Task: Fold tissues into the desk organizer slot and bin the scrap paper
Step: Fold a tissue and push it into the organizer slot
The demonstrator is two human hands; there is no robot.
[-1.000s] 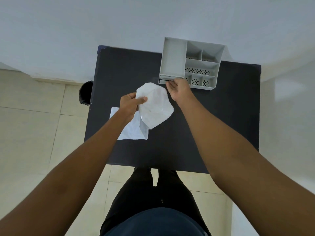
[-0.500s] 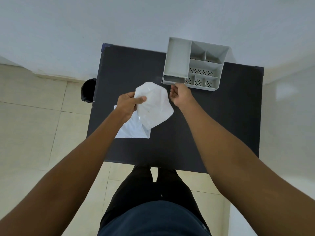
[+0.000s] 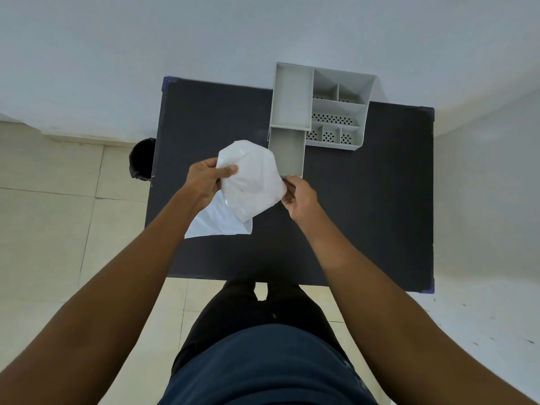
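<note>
Left hand (image 3: 204, 182) pinches a folded white tissue (image 3: 251, 182) by its left edge, thumb on top, held just above the bench (image 3: 365, 214). Right hand (image 3: 301, 200) at the near end of the grey drawer (image 3: 287, 154), which stands pulled out from the desk organizer (image 3: 321, 106). Its fingers (image 3: 292, 182) are curled at the drawer front, touching or nearly so; the tissue's right corner hides the contact, so grip uncertain.

Drawer looks empty, as do the upper tray and the perforated compartments. No tissue stowed yet.

A second white sheet (image 3: 222, 223) lies flat on the bench under the left forearm, partly covered by the held tissue. Tissue or scrap? Cannot tell.

Black bin (image 3: 141, 159) on the floor beside the bench's left edge; contents not visible.

Judgement: early stage. Slot opened, one tissue folded and ready to go in. Left: place it, deal with the flat sheet, bin the scrap.
</note>
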